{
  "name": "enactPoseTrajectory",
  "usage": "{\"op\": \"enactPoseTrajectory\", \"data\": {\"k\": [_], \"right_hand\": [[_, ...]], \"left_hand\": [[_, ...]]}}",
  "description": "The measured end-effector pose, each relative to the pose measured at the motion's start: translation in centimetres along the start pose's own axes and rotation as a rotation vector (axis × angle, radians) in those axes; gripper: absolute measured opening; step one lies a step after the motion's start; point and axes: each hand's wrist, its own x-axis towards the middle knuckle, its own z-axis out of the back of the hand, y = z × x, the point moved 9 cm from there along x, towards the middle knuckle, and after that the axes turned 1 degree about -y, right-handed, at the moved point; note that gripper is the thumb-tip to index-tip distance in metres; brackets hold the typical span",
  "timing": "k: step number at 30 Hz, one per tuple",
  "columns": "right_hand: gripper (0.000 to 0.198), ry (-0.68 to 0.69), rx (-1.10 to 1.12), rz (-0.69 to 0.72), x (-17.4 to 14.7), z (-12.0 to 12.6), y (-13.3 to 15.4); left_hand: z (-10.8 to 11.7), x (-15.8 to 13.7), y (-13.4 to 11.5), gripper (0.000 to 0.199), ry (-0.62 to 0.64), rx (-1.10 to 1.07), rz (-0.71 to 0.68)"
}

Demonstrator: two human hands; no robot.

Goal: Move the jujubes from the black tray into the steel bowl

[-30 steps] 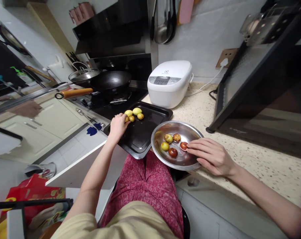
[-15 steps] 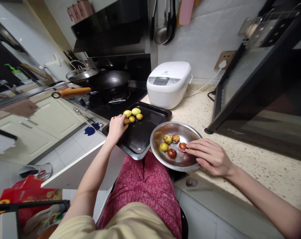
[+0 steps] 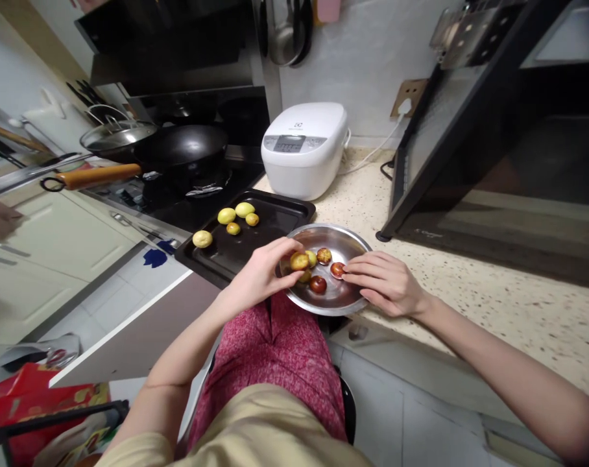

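While the left hand [image 3: 258, 275] pinches a yellow-brown fruit [image 3: 299, 261] over the bowl [image 3: 344, 243] at left, the curved right hand [image 3: 389, 280] touches a red fruit [image 3: 336, 270], grip unclear; on the far side stands a rice cooker [image 3: 301, 162].

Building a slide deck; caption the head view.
Left hand holds a yellow fruit over a metal bowl; right hand touches a red one.

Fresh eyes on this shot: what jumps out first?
The steel bowl at the counter's edge, with the left hand holding a yellowish fruit over it and the right hand at a red fruit inside. Next, the white rice cooker behind it, then five yellowish fruits on the black tray to the bowl's left.
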Motion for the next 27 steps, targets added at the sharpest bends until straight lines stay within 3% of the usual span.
{"op": "enactPoseTrajectory", "data": {"k": [5,9,27], "right_hand": [[0.031,-0.009,-0.019,0.025,0.1,0.1,0.2],[0.032,0.005,-0.038,0.032,0.1,0.0,0.3],[0.033,0.007,-0.021,0.019,0.0,-0.2,0.1]], "left_hand": [[-3.8,2.0,-0.6,0.026,0.147,0.012,-0.08],[-5.3,2.7,-0.3,0.032,0.227,0.105,-0.116],[-6.4,3.2,-0.3,0.018,0.318,0.233,-0.1]]}}
